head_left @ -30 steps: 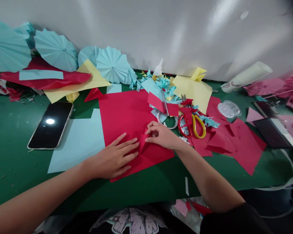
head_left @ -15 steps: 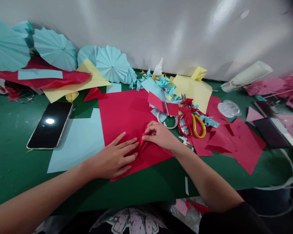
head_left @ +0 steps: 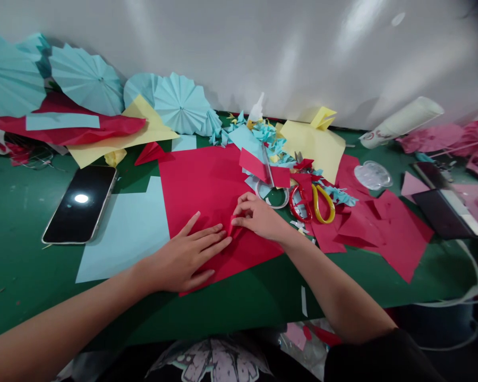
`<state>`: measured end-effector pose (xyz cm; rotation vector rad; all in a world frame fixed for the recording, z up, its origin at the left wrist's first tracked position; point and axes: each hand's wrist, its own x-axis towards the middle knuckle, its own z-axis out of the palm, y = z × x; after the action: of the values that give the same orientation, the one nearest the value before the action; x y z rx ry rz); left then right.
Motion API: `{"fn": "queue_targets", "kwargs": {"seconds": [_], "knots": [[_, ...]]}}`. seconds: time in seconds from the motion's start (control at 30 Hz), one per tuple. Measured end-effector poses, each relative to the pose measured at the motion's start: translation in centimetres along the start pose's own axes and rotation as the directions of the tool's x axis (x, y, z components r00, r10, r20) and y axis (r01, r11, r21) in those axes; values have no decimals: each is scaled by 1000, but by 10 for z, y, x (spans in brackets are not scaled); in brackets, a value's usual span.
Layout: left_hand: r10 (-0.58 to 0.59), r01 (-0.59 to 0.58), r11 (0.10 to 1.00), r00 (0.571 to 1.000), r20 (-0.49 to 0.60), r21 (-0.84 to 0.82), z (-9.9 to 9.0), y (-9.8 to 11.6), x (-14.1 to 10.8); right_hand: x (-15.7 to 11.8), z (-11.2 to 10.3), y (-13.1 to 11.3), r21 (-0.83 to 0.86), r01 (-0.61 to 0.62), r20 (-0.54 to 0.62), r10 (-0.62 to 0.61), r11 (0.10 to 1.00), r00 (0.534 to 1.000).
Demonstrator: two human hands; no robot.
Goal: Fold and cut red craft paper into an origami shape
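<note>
A large red sheet of paper [head_left: 201, 180] lies on the green table, partly over a light blue sheet [head_left: 123, 233]. My left hand [head_left: 189, 254] rests flat on the red sheet with its fingers spread, the fingertips against a small folded red piece [head_left: 231, 227]. My right hand [head_left: 257, 215] pinches the upper end of that piece between thumb and fingers. The piece's lower part is partly hidden by my left fingers.
A phone [head_left: 82, 204] lies at the left. Red-handled scissors [head_left: 300, 204], yellow-handled scissors [head_left: 324, 204] and a tape roll [head_left: 273, 204] lie right of the red sheet. Blue paper fans [head_left: 181, 106] stand by the wall. Red scraps [head_left: 398, 239] cover the right.
My left fingers have slid slightly right over the lower part of the folded red piece. My right hand has kept its pinch and shifted a little, and less of the piece shows.
</note>
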<state>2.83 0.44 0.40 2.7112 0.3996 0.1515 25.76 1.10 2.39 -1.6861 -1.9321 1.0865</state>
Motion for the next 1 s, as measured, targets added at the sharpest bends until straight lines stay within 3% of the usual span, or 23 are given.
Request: {"fn": "queue_targets", "kwargs": {"seconds": [0.23,0.87,1.0], "knots": [[15,-15,1000,1000,-16,20,0,0,1,4,-3,1,-40,13,39,-12,999,999],[64,-66,995,998,27,68,-7,-3,-1,-1,3,-1,-25,-3,-20,3,1000,1000],[71,-72,996,997,29,59,-7,-4,-1,0,8,-2,-76,-34,-83,28,997,996]]}}
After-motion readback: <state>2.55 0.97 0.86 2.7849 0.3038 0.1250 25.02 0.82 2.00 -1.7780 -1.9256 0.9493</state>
